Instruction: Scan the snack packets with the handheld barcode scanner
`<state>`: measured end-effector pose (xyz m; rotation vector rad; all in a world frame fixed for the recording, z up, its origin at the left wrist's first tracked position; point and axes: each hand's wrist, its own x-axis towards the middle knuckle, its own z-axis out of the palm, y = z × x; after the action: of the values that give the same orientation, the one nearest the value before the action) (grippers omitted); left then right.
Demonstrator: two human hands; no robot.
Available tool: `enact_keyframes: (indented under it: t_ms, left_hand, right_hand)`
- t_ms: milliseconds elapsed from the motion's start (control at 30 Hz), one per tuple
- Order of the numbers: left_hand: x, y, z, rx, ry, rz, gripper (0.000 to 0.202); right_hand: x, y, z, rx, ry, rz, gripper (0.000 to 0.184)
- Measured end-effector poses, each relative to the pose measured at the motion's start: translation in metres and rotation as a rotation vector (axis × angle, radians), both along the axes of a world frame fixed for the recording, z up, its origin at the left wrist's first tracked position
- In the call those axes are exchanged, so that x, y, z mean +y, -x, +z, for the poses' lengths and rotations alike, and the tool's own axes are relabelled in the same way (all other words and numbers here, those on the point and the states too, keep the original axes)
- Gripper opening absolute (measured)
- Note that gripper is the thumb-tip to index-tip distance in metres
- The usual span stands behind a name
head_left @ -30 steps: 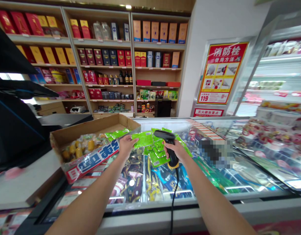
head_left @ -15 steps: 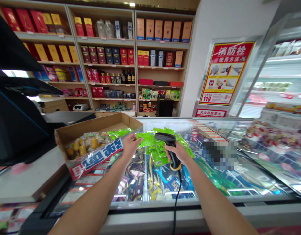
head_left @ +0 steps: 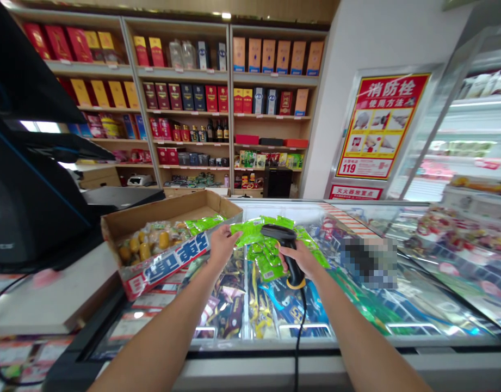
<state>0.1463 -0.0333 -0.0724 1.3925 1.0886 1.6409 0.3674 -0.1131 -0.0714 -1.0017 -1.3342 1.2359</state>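
My right hand [head_left: 296, 259] is wrapped round the grip of a black barcode scanner [head_left: 280, 233], whose cable runs down toward me. The scanner's head points left, toward my left hand [head_left: 224, 243]. That hand pinches the left edge of a bright green snack packet [head_left: 249, 232]. Several more green packets [head_left: 270, 267] lie in a loose pile on the glass lid beneath and behind the scanner. To the left stands an open cardboard box [head_left: 172, 212] holding yellowish packaged food [head_left: 146, 245] and some green packets.
The glass-topped freezer [head_left: 340, 355] spans the front, with bagged goods inside. A dark monitor [head_left: 25, 163] stands at left above a pale counter [head_left: 33, 305]. A blurred-out object [head_left: 368, 261] lies at right. Shelves of boxed bottles [head_left: 229, 109] line the back wall.
The camera view has shifted slightly, so everything sits a little further right and lower. Both hands keep their hold on the packet and the scanner.
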Motion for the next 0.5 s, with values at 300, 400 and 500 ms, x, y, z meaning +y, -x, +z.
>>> enact_keyframes:
  t_ms: [300,400,500]
  left_hand:
    - [0.020,0.032,0.036,-0.395,-0.012,0.144,0.016]
    - [0.034,0.046,0.052,-0.523,0.077,0.209,0.013]
    - [0.046,0.059,0.057,-0.512,0.152,0.297,0.034]
  right_hand:
    - [0.022,0.046,0.031,0.061,0.017,-0.016,0.024]
    - [0.035,0.070,0.054,0.024,-0.007,0.013,0.023]
    - [0.045,0.091,0.069,-0.012,-0.022,0.026,0.026]
